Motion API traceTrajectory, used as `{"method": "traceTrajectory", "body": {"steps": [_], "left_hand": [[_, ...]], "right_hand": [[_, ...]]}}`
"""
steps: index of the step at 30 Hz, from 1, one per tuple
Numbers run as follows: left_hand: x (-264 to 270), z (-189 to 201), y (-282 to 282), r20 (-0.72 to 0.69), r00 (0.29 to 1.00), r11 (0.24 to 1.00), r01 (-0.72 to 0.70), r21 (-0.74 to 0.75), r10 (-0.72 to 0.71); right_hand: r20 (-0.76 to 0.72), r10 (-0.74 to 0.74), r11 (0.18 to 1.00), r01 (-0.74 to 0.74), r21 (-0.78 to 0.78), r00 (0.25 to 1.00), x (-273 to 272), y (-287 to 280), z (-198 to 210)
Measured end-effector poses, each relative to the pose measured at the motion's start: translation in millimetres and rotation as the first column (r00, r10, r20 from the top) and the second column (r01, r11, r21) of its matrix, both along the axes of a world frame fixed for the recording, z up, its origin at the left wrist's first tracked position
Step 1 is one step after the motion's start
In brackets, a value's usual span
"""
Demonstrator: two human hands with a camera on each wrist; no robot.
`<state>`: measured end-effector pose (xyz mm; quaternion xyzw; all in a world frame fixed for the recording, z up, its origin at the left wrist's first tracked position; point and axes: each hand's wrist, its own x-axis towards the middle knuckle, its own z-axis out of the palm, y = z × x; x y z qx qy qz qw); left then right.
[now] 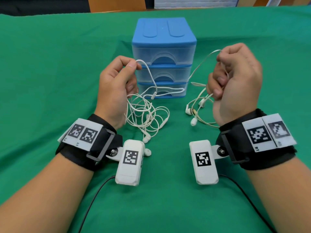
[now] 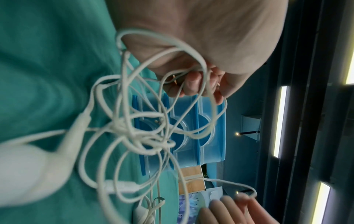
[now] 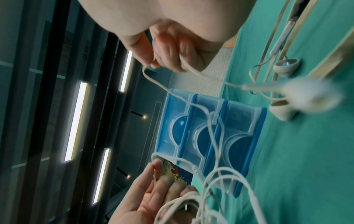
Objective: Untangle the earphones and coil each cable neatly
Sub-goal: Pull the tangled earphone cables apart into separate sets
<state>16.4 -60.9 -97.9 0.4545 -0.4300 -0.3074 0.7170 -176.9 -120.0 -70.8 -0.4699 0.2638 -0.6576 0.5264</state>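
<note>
A tangle of white earphone cables [image 1: 146,115] hangs from my left hand [image 1: 116,84] down onto the green cloth, knotted loops close up in the left wrist view [image 2: 138,136]. The left thumb and forefinger pinch a cable loop [image 1: 139,62]. My right hand [image 1: 234,81] is raised and curled round another cable [image 1: 202,63], pinched at its fingertips [image 3: 151,63]. That cable runs across the drawers toward the left hand's tangle. Several earbuds [image 1: 193,121] and a flat cream cable [image 1: 198,84] dangle or lie under the right hand. One earbud [image 1: 147,152] lies by the left wrist camera.
A small blue three-drawer plastic cabinet [image 1: 164,41] stands on the green tablecloth [image 1: 50,64] just behind the hands, drawers closed. Black camera leads [image 1: 94,197] trail toward the near edge. Orange and white furniture shows beyond the table's far edge.
</note>
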Motion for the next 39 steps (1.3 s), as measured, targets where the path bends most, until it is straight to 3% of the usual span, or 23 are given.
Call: {"method": "traceTrajectory", "body": {"steps": [3,7,10,13,17,21,25,29,35,39], "left_hand": [[-2,-1,1,0.057,0.998,0.999,0.028,0.015,-0.029],[-4,-2,1,0.099,0.995,1.000,0.030,0.002,-0.030],[-4,-3,0,0.122,0.989,0.997,0.080,-0.009,-0.078],[-5,-6,0,0.175,0.975,0.990,0.139,0.019,-0.140],[-7,-7,2,0.205,0.966,0.988,0.151,0.034,-0.155],[-6,-5,1,0.233,0.964,0.992,0.125,0.029,-0.129],[-4,-5,1,0.242,0.963,0.992,0.101,0.073,-0.116],[-3,-6,2,0.207,0.955,0.969,0.180,0.170,-0.213],[-4,-6,4,0.273,0.904,0.934,0.269,0.237,-0.330],[-2,-6,5,0.268,0.886,0.906,0.295,0.305,-0.378]], "right_hand": [[-0.135,0.078,0.997,-0.077,0.009,0.988,3,2,-2],[-0.376,0.039,0.999,-0.043,-0.001,0.926,4,1,-6],[-0.405,0.002,0.995,-0.041,-0.089,0.914,4,-1,-7],[-0.445,0.096,0.972,-0.179,-0.149,0.891,8,4,-7],[-0.596,0.185,0.947,-0.303,-0.103,0.781,14,11,-11],[-0.635,0.167,0.959,-0.275,-0.075,0.754,13,10,-13],[-0.483,0.070,0.976,-0.161,-0.149,0.873,11,6,-9],[-0.259,-0.098,0.979,0.047,-0.196,0.961,7,-1,-3],[-0.074,-0.295,0.932,0.270,-0.240,0.953,-2,-9,0],[-0.035,-0.379,0.901,0.360,-0.240,0.925,-7,-14,1]]}}
